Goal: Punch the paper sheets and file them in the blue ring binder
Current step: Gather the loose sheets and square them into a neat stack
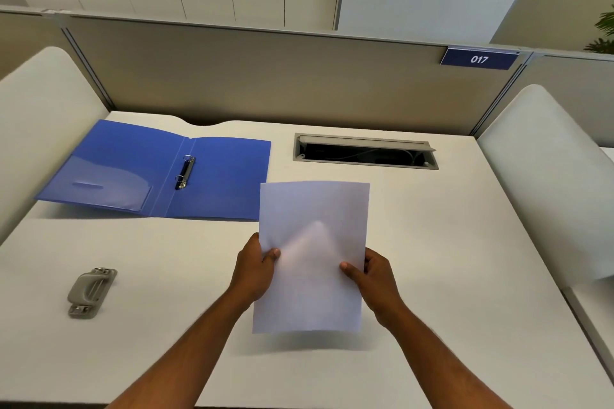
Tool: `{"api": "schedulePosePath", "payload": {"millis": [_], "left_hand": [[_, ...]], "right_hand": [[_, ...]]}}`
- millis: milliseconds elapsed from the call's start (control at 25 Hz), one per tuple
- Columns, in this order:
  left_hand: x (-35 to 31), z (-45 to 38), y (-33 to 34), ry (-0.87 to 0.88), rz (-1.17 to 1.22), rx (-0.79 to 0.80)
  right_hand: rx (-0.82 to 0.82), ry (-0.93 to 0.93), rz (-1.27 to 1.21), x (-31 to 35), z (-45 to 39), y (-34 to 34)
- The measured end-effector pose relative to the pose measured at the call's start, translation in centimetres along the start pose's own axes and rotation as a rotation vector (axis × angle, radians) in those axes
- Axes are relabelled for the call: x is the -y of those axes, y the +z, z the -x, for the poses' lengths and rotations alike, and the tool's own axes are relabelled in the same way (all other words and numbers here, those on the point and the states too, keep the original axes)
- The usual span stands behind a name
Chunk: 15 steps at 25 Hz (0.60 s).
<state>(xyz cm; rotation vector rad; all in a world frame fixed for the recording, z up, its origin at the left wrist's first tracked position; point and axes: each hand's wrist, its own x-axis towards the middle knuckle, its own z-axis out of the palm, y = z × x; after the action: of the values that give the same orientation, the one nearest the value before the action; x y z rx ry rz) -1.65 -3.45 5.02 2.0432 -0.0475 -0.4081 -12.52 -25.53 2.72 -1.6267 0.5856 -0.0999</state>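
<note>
White paper sheets [312, 236] are held up above the middle of the desk, a little blurred. My left hand [254, 271] grips their left edge and my right hand [375, 279] grips their right edge, thumbs on top. The blue ring binder [139, 169] lies open and flat at the back left, its metal rings [184, 173] shut along the spine. The top left corner of the sheets overlaps the binder's right cover in view. A grey hole punch [90, 292] sits near the left front of the desk, apart from both hands.
The white desk [448, 259] has an open grey cable tray slot [365, 152] at the back centre. A beige partition with a blue "017" sign [479, 59] closes the back. White curved dividers [545, 169] stand at both sides.
</note>
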Motion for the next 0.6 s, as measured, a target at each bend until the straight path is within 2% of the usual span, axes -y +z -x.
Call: {"api": "schedulePosePath", "payload": {"millis": [120,400,600], "left_hand": [[0.5,-0.3,0.7,-0.085,-0.025,0.056],[1.7,0.2,2.6,-0.285,0.009,0.048],[2.7,1.7,4.1,-0.324,-0.030,0.057]], "right_hand": [[0.059,0.077,-0.048,-0.5,-0.5,-0.4],[0.019,0.139,-0.012,-2.1,-1.3,-1.1],[0.083,0.201,-0.038,-3.7,-1.2,-1.6]]}}
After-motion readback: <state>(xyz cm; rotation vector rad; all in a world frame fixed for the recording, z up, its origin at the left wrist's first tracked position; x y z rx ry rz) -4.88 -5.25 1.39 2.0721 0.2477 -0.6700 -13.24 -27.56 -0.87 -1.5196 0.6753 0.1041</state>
